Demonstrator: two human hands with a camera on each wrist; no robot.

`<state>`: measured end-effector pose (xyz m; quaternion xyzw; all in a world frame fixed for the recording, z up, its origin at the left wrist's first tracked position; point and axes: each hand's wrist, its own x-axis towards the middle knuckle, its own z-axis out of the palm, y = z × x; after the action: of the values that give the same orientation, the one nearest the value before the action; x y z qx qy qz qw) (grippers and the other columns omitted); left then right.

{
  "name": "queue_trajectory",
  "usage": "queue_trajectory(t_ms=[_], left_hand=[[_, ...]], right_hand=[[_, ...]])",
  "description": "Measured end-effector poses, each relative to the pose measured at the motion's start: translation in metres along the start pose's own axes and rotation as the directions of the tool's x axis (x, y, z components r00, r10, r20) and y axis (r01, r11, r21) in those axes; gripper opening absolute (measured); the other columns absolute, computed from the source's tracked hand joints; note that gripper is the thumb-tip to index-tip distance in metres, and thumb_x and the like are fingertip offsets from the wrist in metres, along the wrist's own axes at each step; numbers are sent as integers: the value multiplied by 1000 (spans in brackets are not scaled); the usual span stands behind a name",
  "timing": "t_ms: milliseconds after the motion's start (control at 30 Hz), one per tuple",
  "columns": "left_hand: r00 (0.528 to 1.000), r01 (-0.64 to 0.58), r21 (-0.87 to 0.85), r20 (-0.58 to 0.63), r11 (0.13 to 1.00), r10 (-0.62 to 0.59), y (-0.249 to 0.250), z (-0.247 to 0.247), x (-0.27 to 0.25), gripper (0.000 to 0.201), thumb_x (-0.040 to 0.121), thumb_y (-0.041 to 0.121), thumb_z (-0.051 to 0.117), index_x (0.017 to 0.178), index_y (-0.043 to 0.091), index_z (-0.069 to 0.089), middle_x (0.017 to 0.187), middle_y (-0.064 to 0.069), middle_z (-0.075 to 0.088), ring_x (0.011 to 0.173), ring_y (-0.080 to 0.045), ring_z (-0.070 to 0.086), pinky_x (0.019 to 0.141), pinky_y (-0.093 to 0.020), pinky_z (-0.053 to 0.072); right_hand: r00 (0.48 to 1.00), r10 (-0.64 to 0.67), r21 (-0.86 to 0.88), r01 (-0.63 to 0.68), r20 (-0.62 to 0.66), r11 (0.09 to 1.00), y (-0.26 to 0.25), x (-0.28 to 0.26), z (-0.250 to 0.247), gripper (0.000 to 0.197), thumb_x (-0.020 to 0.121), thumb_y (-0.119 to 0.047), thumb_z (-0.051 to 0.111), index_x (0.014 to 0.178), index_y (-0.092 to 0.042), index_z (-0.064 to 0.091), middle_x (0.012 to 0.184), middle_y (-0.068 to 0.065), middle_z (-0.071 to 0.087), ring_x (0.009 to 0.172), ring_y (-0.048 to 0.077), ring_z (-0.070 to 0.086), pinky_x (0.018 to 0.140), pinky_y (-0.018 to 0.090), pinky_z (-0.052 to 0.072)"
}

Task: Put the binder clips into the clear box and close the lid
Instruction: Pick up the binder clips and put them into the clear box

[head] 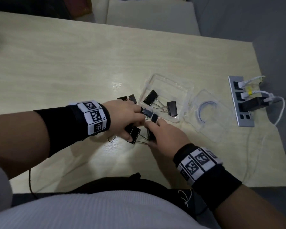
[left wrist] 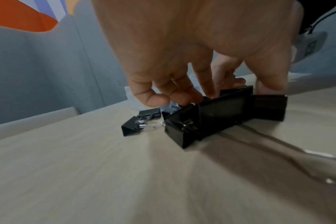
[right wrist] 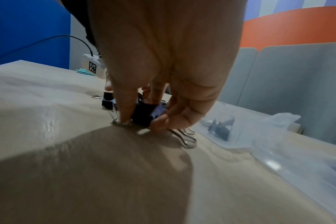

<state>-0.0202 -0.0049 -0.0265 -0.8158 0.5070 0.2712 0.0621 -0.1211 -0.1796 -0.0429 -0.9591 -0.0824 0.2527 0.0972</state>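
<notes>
Both hands meet over a cluster of black binder clips just left of the open clear box (head: 187, 95). My left hand (head: 133, 128) grips a large black clip (left wrist: 217, 118) lying on the table, fingers on top and thumb behind. My right hand (head: 151, 129) pinches another black clip (right wrist: 147, 116) between thumb and fingers, its wire handles touching the table. Two clips (head: 150, 97) (head: 172, 108) lie inside the box. The hinged clear lid (head: 221, 129) lies flat to the box's right. Two small clips (head: 128, 98) sit behind my left hand, and two more (head: 151, 115) lie by the box's near corner.
A metal socket strip (head: 243, 120) is set into the light wood table (head: 73, 63) near its right edge, with white cables and a black adapter (head: 254, 104) plugged in. A thin black cord (head: 30, 182) hangs at the front left edge.
</notes>
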Motion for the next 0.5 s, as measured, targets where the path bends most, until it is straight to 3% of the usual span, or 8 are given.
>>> queue_trajectory(t_ms=[200, 267, 366, 500], left_hand=[[1000, -2, 69, 22, 998, 0, 9, 8, 6, 58, 75, 64, 57, 124, 33, 52, 114, 2, 51, 106, -23, 50, 83, -38, 46], [1000, -7, 74, 16, 997, 6, 12, 8, 7, 58, 76, 67, 53, 123, 34, 52, 113, 3, 51, 106, -23, 49, 84, -38, 45], [999, -39, 116, 42, 993, 35, 14, 8, 5, 70, 67, 77, 54, 122, 33, 51, 113, 4, 49, 106, -21, 47, 85, -39, 44], [998, -41, 159, 58, 986, 32, 16, 9, 6, 66, 66, 61, 64, 122, 31, 48, 117, 3, 49, 109, -23, 47, 81, -39, 40]], right_hand=[[995, 12, -9, -13, -98, 1000, 7, -5, 1, 29, 83, -33, 59, 105, -19, 47, 104, 4, 49, 85, 29, 55, 60, 35, 45], [992, 45, 45, -40, -120, 998, 9, -8, 1, 29, 81, -32, 61, 105, -19, 48, 108, 3, 43, 79, 24, 50, 59, 34, 46], [993, 78, 49, -74, -87, 996, 11, -9, 3, 37, 81, -32, 66, 111, -21, 46, 114, 3, 38, 85, 23, 49, 62, 35, 49], [990, 74, 43, -70, -120, 997, 10, -6, 1, 34, 81, -35, 65, 108, -21, 50, 110, 2, 43, 90, 25, 54, 64, 34, 48]])
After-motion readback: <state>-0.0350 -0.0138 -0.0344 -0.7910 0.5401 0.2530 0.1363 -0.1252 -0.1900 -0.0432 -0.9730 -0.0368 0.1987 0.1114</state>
